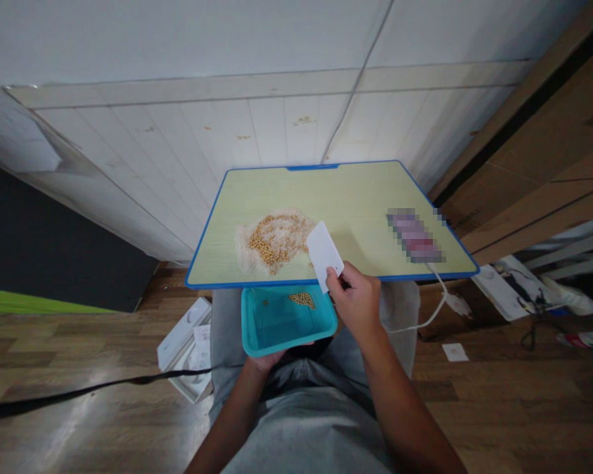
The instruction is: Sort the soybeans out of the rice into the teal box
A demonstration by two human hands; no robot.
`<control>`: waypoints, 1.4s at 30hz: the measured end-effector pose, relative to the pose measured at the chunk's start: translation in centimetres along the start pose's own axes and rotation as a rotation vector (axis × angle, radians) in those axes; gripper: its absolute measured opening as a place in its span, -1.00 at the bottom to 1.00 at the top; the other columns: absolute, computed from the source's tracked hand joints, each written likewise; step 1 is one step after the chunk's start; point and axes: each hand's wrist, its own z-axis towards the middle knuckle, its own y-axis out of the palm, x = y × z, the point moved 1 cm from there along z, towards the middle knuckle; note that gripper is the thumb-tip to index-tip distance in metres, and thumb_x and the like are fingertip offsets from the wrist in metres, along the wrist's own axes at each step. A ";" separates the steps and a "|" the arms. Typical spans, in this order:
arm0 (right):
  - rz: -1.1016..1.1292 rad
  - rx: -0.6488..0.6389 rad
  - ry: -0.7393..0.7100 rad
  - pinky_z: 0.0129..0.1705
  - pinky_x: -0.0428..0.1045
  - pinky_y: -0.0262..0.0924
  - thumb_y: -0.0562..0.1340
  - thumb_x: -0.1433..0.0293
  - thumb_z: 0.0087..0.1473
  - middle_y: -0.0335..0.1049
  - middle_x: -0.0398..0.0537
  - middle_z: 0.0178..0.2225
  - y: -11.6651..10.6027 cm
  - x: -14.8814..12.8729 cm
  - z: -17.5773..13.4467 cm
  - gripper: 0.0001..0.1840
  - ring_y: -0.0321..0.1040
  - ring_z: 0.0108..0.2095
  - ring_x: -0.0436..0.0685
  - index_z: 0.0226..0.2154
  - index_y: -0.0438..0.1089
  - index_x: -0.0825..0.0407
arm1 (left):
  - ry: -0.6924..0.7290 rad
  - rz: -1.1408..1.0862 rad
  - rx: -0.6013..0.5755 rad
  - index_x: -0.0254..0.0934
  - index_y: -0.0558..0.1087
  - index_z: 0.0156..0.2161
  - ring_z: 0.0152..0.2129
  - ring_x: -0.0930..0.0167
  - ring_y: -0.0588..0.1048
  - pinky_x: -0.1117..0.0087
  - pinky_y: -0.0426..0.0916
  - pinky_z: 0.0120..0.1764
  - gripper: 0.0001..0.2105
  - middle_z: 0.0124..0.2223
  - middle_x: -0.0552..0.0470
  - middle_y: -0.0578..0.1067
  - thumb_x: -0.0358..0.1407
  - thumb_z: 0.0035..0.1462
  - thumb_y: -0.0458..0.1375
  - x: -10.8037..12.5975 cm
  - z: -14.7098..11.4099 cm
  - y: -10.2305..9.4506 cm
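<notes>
Pinched a white card [323,253] by its near right corner between the thumb and fingers of the right hand [356,296]. Held it tilted, slanting ahead and leftward from that hand, over the near edge of a blue-rimmed table [356,194]. Saw its lower corner close by the rim of a teal tub [292,345], but could not tell about contact. Supported the tub with the left hand [267,361], mostly hidden beneath the near wall; could not tell how spread or curled to call those fingers. Had the tub left of the right hand, just ahead of the left, open side up beside the table's near edge. Found a small cluster of round yellow beans [302,300] inside it, ahead and right of the left hand, and a stray one or two farther left.

Saw a mixed heap [279,240] of more such beans and pale grains on the tabletop, well ahead of the left hand and to the left of the card. Spotted a pixelated flat object [415,237] ahead and right of the right hand, with a white cable [442,304] to the right of the wrist. Noticed an open white box [190,349] on the floor, left of the left hand.
</notes>
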 end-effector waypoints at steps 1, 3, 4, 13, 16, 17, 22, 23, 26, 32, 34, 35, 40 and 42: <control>-0.006 -0.001 0.004 -0.44 -0.02 -0.04 0.29 0.21 0.43 0.16 -0.31 -0.62 0.1 0.0 0.1 -0.59 0.14 -0.60 0.01 -0.47 0.27 -0.15 | -0.001 0.008 0.004 0.18 0.88 0.19 0.73 -0.43 0.38 -0.73 0.36 0.60 -0.45 0.57 -0.03 0.74 0.36 0.25 0.48 0.0 0.0 0.0; -0.021 0.003 0.015 -0.43 -0.02 -0.04 0.29 0.20 0.43 0.15 -0.31 -0.61 0.1 0.1 0.2 -0.60 0.13 -0.59 0.02 -0.46 0.27 -0.15 | -0.003 0.010 0.003 0.20 0.88 0.17 0.72 -0.42 0.41 -0.72 0.37 0.59 -0.46 0.55 -0.01 0.76 0.37 0.26 0.46 0.0 0.0 0.1; -0.028 0.008 0.019 -0.43 -0.02 -0.03 0.29 0.19 0.42 0.15 -0.31 -0.61 0.1 0.2 0.2 -0.60 0.13 -0.59 0.02 -0.46 0.27 -0.16 | -0.003 0.006 -0.002 0.20 0.88 0.16 0.71 -0.41 0.42 -0.72 0.38 0.59 -0.46 0.54 0.00 0.77 0.38 0.27 0.45 0.0 0.0 0.1; -0.064 0.067 0.025 -0.43 -0.02 -0.01 0.31 0.17 0.42 0.14 -0.31 -0.62 -0.1 0.6 0.1 -0.58 0.08 -0.58 0.04 -0.48 0.28 -0.16 | -0.015 -0.030 0.037 0.17 0.88 0.15 0.68 -0.38 0.47 -0.67 0.43 0.58 -0.45 0.50 0.00 0.80 0.40 0.29 0.42 -0.3 0.4 -0.8; -0.072 0.083 0.038 -0.42 -0.02 0.02 0.31 0.17 0.43 0.18 -0.30 -0.62 -0.1 0.8 -0.1 -0.57 0.10 -0.57 0.04 -0.48 0.30 -0.15 | -0.022 -0.052 0.055 0.19 0.87 0.14 0.67 -0.34 0.49 -0.71 0.42 0.58 -0.48 0.47 0.03 0.82 0.38 0.30 0.41 -0.5 0.4 -1.1; -0.071 0.084 0.040 -0.42 -0.02 0.03 0.31 0.17 0.44 0.19 -0.30 -0.62 0.0 0.8 -0.1 -0.57 0.11 -0.57 0.04 -0.48 0.30 -0.15 | -0.023 -0.052 0.056 0.20 0.87 0.14 0.67 -0.33 0.50 -0.72 0.42 0.58 -0.49 0.46 0.03 0.83 0.38 0.31 0.41 -0.5 0.4 -1.1; -0.056 0.057 0.046 -0.41 -0.02 0.07 0.31 0.15 0.45 0.28 -0.27 -0.61 0.0 0.8 0.2 -0.57 0.22 -0.58 0.05 -0.47 0.32 -0.15 | -0.019 -0.070 0.066 0.18 0.89 0.12 0.67 -0.36 0.49 -0.70 0.43 0.58 -0.48 0.38 -0.02 0.87 0.38 0.29 0.42 -0.4 0.3 -0.7; -0.051 0.053 0.049 -0.40 -0.02 0.07 0.31 0.15 0.45 0.31 -0.26 -0.61 0.0 0.8 0.3 -0.58 0.26 -0.57 0.06 -0.46 0.33 -0.15 | -0.020 -0.078 0.070 0.16 0.89 0.11 0.67 -0.36 0.50 -0.69 0.43 0.58 -0.48 0.37 -0.03 0.88 0.38 0.29 0.42 -0.4 0.3 -0.6; -0.037 0.041 0.067 -0.39 -0.02 0.11 0.31 0.15 0.45 0.39 -0.23 -0.59 -0.1 0.8 0.4 -0.60 0.34 -0.56 0.07 -0.44 0.37 -0.15 | -0.026 -0.081 0.086 0.14 0.87 0.13 0.66 -0.37 0.51 -0.67 0.44 0.57 -0.50 0.39 -0.03 0.87 0.34 0.33 0.40 -0.3 0.2 -0.5; -0.033 0.012 0.092 -0.35 -0.02 0.15 0.33 0.14 0.46 0.42 -0.22 -0.58 0.1 0.9 0.9 -0.61 0.36 -0.53 0.08 -0.42 0.36 -0.15 | -0.004 -0.017 0.033 0.19 0.88 0.15 0.71 -0.32 0.44 -0.71 0.41 0.59 -0.52 0.45 -0.01 0.84 0.32 0.34 0.40 -0.3 0.1 -0.5; -0.036 0.006 0.075 -0.35 -0.02 0.12 0.32 0.15 0.45 0.36 -0.24 -0.58 0.3 0.9 1.3 -0.60 0.29 -0.53 0.07 -0.43 0.32 -0.16 | 0.000 -0.023 0.020 0.21 0.89 0.14 0.71 -0.30 0.44 -0.68 0.41 0.60 -0.52 0.44 0.02 0.84 0.35 0.34 0.40 -0.3 0.1 -0.4; -0.037 0.002 0.065 -0.36 -0.01 0.10 0.32 0.15 0.44 0.32 -0.25 -0.58 0.4 0.9 1.5 -0.59 0.25 -0.54 0.07 -0.45 0.29 -0.17 | -0.003 -0.030 0.020 0.21 0.89 0.13 0.71 -0.30 0.45 -0.67 0.40 0.61 -0.51 0.44 0.05 0.84 0.36 0.34 0.39 -0.3 0.0 -0.4; -0.037 -0.043 0.053 -0.36 0.00 0.04 0.32 0.18 0.40 0.22 -0.28 -0.57 1.0 1.2 1.9 -0.58 0.14 -0.53 0.06 -0.46 0.21 -0.18 | -0.014 -0.047 0.040 0.21 0.88 0.11 0.70 -0.34 0.45 -0.67 0.38 0.61 -0.47 0.42 0.06 0.86 0.42 0.30 0.41 -0.3 0.1 -0.4; -0.040 -0.049 0.057 -0.35 -0.01 0.05 0.33 0.18 0.40 0.22 -0.28 -0.57 1.1 1.4 1.9 -0.58 0.14 -0.52 0.06 -0.45 0.21 -0.18 | -0.007 -0.032 0.045 0.20 0.88 0.13 0.69 -0.36 0.45 -0.69 0.37 0.61 -0.45 0.43 0.01 0.85 0.43 0.27 0.44 -0.3 0.1 -0.5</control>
